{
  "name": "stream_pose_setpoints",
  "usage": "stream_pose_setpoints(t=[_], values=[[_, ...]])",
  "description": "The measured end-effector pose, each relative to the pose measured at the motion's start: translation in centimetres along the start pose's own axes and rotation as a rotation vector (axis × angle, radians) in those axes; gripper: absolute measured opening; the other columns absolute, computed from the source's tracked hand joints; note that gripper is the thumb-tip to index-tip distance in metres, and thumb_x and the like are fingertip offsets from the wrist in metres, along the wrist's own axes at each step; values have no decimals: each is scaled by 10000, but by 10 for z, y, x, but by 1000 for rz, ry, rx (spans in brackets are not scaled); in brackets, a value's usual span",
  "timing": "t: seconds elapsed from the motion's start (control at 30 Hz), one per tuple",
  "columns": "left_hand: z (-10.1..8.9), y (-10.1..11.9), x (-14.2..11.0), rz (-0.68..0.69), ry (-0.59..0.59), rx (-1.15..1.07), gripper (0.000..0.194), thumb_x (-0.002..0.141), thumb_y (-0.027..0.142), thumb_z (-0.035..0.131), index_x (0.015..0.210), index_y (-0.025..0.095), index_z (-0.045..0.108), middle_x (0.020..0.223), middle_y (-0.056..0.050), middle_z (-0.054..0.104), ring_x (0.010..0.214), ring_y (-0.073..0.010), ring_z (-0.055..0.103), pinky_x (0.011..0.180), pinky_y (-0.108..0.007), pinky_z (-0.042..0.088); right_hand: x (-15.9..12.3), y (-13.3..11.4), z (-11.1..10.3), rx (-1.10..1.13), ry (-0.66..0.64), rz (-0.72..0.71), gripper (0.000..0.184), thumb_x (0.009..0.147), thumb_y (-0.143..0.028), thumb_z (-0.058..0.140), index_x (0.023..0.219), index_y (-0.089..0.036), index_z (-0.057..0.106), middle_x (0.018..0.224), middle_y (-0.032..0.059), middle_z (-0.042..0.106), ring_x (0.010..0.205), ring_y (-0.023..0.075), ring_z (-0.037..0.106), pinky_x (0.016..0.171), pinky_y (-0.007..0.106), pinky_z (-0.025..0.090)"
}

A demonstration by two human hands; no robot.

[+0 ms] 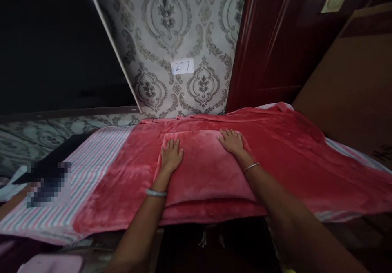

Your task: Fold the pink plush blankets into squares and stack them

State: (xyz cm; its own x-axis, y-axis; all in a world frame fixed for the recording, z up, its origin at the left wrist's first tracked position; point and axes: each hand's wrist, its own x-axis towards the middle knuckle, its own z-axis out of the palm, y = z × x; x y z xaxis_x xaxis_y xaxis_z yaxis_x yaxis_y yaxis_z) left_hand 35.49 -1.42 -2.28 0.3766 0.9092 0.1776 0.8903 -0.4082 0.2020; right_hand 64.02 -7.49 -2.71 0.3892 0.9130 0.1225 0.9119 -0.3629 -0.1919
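A folded red plush cloth (208, 167) lies in the middle, on top of a larger spread-out red blanket (284, 163). My left hand (171, 155) rests palm down on the folded cloth's left side, near its far corner, fingers spread. On the opposite side, my right hand (232, 141) lies flat at the far right corner, also with fingers apart. Neither hand grips anything. Along the near edge the folded cloth shows a thick, layered fold. Whether it is one piece with the blanket beneath, I cannot tell.
A striped cloth (101, 158) shows under the blanket. At the left are a large dark screen (61, 48) and a pixelated patch (49, 184). A cardboard box (352, 85) stands right, beside a dark red door (269, 40). A paper label (183, 66) marks the patterned wall.
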Motion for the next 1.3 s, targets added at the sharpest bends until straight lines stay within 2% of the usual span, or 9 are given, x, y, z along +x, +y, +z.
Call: stream_pose_setpoints(t=[0.1, 0.23, 0.33, 0.43, 0.6, 0.8, 0.93, 1.03, 1.3], values=[[-6, -2, -4, -10, 113, -98, 585, 1005, 338, 411, 1560, 157, 442, 1656, -145, 390, 1559, -269, 312, 1263, -514, 292, -1, -25, -14, 3, -30, -32, 604, 1070, -445, 347, 1615, -186, 376, 1677, 162, 322, 1563, 361, 249, 1216, 653, 224], [-18, -5, -22, -39, 200, -114, 577, 997, 347, 427, 1546, 173, 455, 1658, -141, 386, 1553, -278, 324, 1255, -565, 287, -12, -90, -24, 17, -39, -352, 573, 1062, -355, 340, 1627, -267, 349, 1712, 89, 255, 1588, 306, 191, 1241, 634, 197], [-22, -7, -43, -43, 144, -31, 628, 978, 365, 485, 1571, 170, 418, 1688, -154, 316, 1574, -317, 268, 1248, -608, 271, -21, -137, -16, 25, -103, -620, 571, 1056, -316, 343, 1627, -288, 344, 1716, 52, 256, 1593, 267, 178, 1261, 602, 166], [-18, -9, -60, -81, 17, 40, 637, 992, 403, 476, 1575, 150, 422, 1695, -173, 293, 1565, -371, 269, 1222, -600, 318, -19, -162, -1, 25, -174, -719, 547, 1069, -349, 334, 1612, -299, 375, 1712, 35, 266, 1593, 254, 179, 1265, 597, 158], [-13, -11, -67, -73, -53, 84, 649, 1025, 429, 412, 1600, 130, 379, 1699, -205, 261, 1515, -387, 361, 1156, -520, 424, 5, -146, 9, 13, -159, -557, 561, 1070, -479, 399, 1600, -295, 405, 1699, 44, 301, 1569, 266, 253, 1268, 531, 191], [-14, -10, -66, -72, -48, 97, 642, 1030, 442, 377, 1597, 140, 387, 1696, -201, 274, 1487, -395, 396, 1131, -536, 446, 25, -57, -14, -31, -146, -243, 558, 1095, -419, 311, 1572, -167, 454, 1623, 151, 432, 1523, 343, 338, 1230, 590, 224], [-11, -12, -65, -65, -32, 95, 643, 1023, 451, 390, 1586, 141, 408, 1685, -204, 297, 1460, -402, 430, 1112, -546, 462, 14, -12, -33, -69, -98, -8, 581, 1089, -429, 280, 1588, -167, 419, 1647, 195, 368, 1545, 375, 288, 1189, 713, 220], [-12, -12, -62, -63, -21, 82, 642, 1023, 444, 392, 1586, 136, 408, 1682, -207, 303, 1452, -400, 440, 1103, -539, 472, -17, -23, -39, -41, -12, -21, 604, 1076, -439, 329, 1618, -176, 363, 1688, 185, 275, 1579, 352, 205, 1217, 683, 211], [-30, 5, -79, 38, 89, 148, 633, 1013, 472, 430, 1587, 204, 427, 1700, -147, 290, 1555, -438, 244, 1218, -653, 274, -123, -101, -12, 118, -95, -575, 617, 1057, -562, 406, 1616, -302, 370, 1706, 78, 277, 1587, 302, 196, 1262, 612, 164]])
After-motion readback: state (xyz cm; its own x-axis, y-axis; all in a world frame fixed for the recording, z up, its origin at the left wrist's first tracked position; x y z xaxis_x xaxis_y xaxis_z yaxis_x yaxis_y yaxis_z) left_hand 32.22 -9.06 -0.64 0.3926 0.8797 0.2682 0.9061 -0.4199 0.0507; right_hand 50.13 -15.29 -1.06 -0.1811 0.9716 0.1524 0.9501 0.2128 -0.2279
